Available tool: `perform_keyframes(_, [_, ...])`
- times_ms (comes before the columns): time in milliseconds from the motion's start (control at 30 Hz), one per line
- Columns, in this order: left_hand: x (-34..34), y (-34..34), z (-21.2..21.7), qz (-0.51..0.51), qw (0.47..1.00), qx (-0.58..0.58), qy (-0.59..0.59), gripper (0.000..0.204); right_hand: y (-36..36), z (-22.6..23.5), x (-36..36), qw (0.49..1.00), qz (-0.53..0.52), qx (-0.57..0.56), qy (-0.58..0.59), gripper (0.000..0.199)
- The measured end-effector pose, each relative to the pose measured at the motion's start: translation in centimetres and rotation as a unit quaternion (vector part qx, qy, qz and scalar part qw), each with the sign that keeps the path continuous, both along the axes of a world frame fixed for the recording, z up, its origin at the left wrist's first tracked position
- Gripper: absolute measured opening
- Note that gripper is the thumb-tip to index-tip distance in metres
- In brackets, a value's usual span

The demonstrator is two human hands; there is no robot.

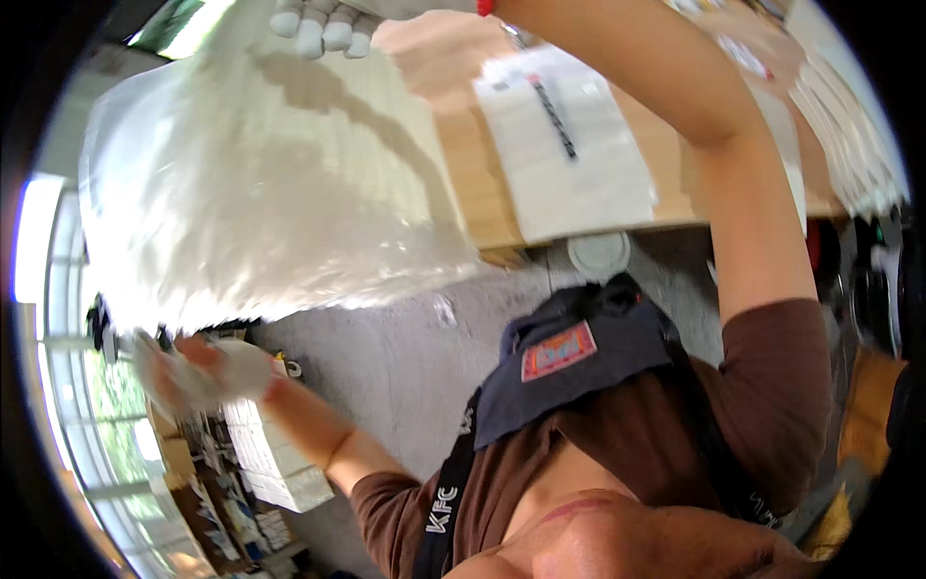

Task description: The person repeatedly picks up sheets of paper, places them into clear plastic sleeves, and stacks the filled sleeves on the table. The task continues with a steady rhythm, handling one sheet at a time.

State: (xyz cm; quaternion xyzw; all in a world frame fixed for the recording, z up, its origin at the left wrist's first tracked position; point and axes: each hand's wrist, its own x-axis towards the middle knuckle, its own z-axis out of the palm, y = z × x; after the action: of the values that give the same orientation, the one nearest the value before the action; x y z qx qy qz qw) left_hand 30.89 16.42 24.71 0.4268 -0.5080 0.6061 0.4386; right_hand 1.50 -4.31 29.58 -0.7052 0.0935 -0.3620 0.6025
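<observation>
A large stack of clear, whitish plastic bags or sheets (280, 183) covers the left part of the table, its near edge hanging over the front. My right hand (333, 27), white-gloved at least over the fingertips, is above the far part of the stack. Its fingers lie side by side, stretched out, and its arm crosses over the table from the right. At the stack's near left corner is my left hand (207, 373), also in a white glove. Motion smears its fingers, so whether they grip the plastic edge cannot be made out.
On the wooden table (473, 183), right of the stack, white packets (569, 193) lie under a dark strip. More white stacked sheets (849, 135) stand at the far right. A round white lid or stool (598, 254) shows below the table edge. White boxes (275, 458) and shelves are at lower left.
</observation>
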Motion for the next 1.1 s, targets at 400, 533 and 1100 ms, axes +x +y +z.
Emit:
perform_keyframes(400, [-26.6, -13.9, -35.6, -0.234, 0.689, 0.684, 0.06, 0.02, 11.4, -27.9, -15.4, 0.913, -0.199, 0.35, 0.058, 0.035])
perform_keyframes(533, [-26.4, -16.8, -35.9, -0.238, 0.536, 0.803, 0.107, 0.015, 15.3, -34.4, -17.6, 0.849, -0.259, 0.456, 0.061, 0.035])
perform_keyframes(1100, [-25.9, -24.2, -25.6, -0.618, 0.233, 0.622, 0.421, 0.025, 9.8, -39.5, -18.5, 0.783, -0.404, 0.202, 0.427, 0.037])
